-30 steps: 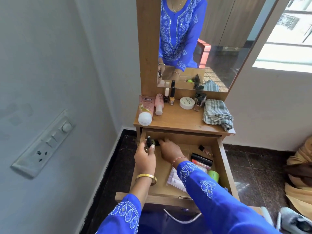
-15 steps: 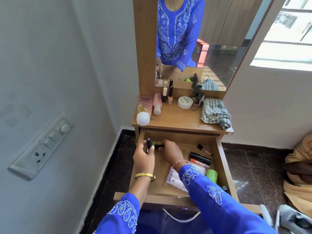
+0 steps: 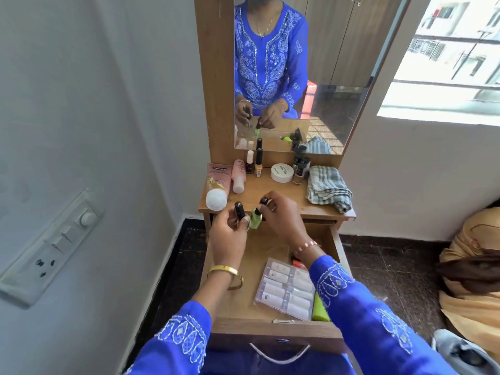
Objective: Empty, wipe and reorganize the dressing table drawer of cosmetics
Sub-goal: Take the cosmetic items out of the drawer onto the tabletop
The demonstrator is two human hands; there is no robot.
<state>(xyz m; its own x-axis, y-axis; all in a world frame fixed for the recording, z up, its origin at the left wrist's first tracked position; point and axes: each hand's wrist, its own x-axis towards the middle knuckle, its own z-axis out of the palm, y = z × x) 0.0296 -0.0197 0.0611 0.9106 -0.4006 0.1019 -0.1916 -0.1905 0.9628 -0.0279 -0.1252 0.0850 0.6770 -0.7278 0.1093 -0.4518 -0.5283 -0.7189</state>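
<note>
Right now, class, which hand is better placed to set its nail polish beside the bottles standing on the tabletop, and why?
Left. The left hand with its dark bottle is on the standing bottles' side; the right hand is juggling the green bottle and another.

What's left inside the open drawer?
In the drawer: a clear packet of white tubes, a green item, something red. The right arm hides the rest.

Green bottle; grey-checked cloth; pink tube; blue embroidered sleeves.
</note>
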